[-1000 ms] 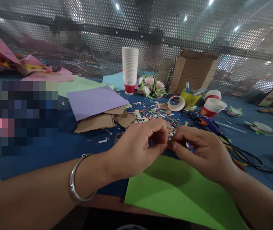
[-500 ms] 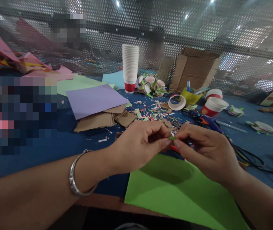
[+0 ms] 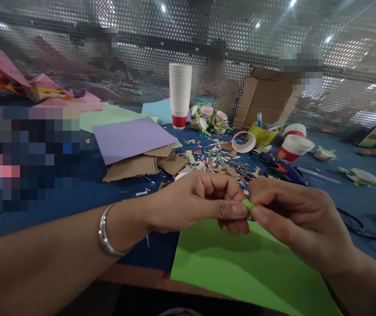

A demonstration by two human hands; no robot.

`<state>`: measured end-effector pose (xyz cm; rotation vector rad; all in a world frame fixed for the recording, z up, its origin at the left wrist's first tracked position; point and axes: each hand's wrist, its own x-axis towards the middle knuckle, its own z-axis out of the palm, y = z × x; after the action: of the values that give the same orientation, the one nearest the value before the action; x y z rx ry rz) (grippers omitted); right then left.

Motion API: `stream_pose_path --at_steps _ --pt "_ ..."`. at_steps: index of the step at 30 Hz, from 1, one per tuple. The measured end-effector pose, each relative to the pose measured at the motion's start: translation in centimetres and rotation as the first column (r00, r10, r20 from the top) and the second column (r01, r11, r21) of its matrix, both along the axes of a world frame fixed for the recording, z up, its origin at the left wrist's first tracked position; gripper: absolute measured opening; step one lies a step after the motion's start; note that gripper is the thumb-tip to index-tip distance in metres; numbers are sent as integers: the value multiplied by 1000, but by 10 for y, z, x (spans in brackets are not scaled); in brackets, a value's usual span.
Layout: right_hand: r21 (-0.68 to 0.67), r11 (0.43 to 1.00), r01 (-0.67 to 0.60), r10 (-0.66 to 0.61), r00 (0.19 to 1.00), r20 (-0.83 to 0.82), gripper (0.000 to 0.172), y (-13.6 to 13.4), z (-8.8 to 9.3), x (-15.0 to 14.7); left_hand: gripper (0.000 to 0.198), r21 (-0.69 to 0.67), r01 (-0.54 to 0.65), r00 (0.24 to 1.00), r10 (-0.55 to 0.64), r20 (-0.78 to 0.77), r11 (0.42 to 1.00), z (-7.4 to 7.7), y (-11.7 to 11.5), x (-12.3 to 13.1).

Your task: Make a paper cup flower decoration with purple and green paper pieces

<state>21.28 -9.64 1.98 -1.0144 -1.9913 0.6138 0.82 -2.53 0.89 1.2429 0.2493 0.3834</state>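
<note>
Between my two hands is a small piece of green paper, mostly covered by the fingertips. My left hand, with a silver bangle on its wrist, pinches one side of it between thumb and forefinger. The other side is pinched by my right hand. Both hands hover over a large green sheet lying at the table's near edge. Just beyond the fingers, paper scraps are strewn over the blue tabletop.
Behind the scraps stand a tall stack of paper cups and small cup-made turtles. A purple sheet lies on cardboard pieces at left. To the right are a blue glue gun, a cut cup ring and red-white cups.
Both hands have come slightly lower and to the right, nearer me. More of the green paper piece shows between the fingertips. The red bit seen below the fingers is out of sight.
</note>
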Motion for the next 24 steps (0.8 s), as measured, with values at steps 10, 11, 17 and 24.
stream_pose_path --at_steps 10,11,17,24 --pt "42 999 -8 7 1000 22 19 -2 -1 1 11 20 -115 993 115 9 993 1 -7 4" --pt "78 997 25 -29 999 39 18 -1 -1 1 12 7 -141 990 141 12 990 0 -7 6" --pt "371 922 107 -184 967 177 13 9 -11 2 14 -195 -251 968 248 -38 948 -3 -3 9" --pt "454 891 21 -173 939 297 9 15 -18 4 25 -237 -322 945 294 -144 917 -5 -1 6"
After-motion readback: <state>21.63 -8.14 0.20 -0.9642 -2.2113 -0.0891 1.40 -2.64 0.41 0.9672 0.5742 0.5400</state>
